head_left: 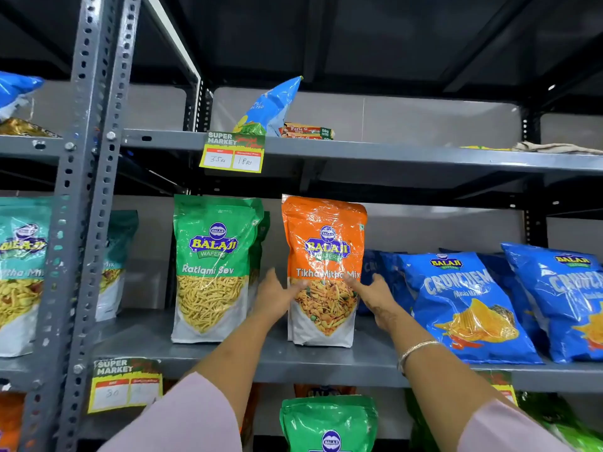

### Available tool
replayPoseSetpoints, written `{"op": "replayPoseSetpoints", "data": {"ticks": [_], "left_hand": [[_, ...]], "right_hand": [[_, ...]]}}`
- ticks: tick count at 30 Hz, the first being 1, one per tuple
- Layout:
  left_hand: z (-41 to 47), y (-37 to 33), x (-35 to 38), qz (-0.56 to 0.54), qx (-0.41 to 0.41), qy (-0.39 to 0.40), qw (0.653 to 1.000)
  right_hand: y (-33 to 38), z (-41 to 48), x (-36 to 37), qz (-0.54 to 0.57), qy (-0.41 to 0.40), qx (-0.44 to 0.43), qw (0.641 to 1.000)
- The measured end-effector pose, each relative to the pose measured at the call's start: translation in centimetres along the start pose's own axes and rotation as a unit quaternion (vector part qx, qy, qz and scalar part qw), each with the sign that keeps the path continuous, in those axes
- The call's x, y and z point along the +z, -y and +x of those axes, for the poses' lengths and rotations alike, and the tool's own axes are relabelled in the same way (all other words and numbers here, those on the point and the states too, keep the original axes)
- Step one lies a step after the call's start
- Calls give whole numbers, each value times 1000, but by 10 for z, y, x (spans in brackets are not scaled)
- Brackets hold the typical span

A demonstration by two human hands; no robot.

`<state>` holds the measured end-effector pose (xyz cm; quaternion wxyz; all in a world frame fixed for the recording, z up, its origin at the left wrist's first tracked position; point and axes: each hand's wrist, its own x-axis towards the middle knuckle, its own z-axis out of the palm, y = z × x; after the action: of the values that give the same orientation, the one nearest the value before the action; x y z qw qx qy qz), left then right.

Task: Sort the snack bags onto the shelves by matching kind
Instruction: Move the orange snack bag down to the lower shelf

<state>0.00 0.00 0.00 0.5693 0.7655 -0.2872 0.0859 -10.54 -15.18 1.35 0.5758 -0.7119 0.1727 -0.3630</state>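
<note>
Glossy orange pouch (pixel 324 272), flat-bottomed, upright on grey metal middle shelf (pixel 228 357). Left hand (pixel 277 296) and right hand (pixel 375 296) open, fingers spread against pouch sides. Green pouch (pixel 212 269) just left; crinkled blue chip bags (pixel 463 305) right, partly overlapped. Lower shelf bags cut off.

Retail shop, small supermarket aisle. Evidence: grey slotted-angle steel rack (pixel 94 177) with several shelves (pixel 391 154), stocked with packaged snacks facing out. Printed "SUPER MARKET" price tag (pixel 232 152) clipped to the upper shelf edge, handwritten 35 Rs / 18 Rs; a second tag (pixel 125 383) on the shelf below. Same-brand stock grouped in rows: green sev pouches (pixel 212 269), an orange mix pouch (pixel 323 256), blue chip bags (pixel 463 305), teal pouches (pixel 19 272) on the next bay. Biscuit packs (pixel 306 131) on the top shelf.
</note>
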Motion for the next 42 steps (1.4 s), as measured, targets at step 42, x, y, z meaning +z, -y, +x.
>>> {"op": "replayPoseSetpoints", "data": {"ticks": [42], "left_hand": [[-191, 3, 35, -82, -13, 45, 996]], "right_hand": [[-51, -146, -91, -52, 113, 10, 992]]}}
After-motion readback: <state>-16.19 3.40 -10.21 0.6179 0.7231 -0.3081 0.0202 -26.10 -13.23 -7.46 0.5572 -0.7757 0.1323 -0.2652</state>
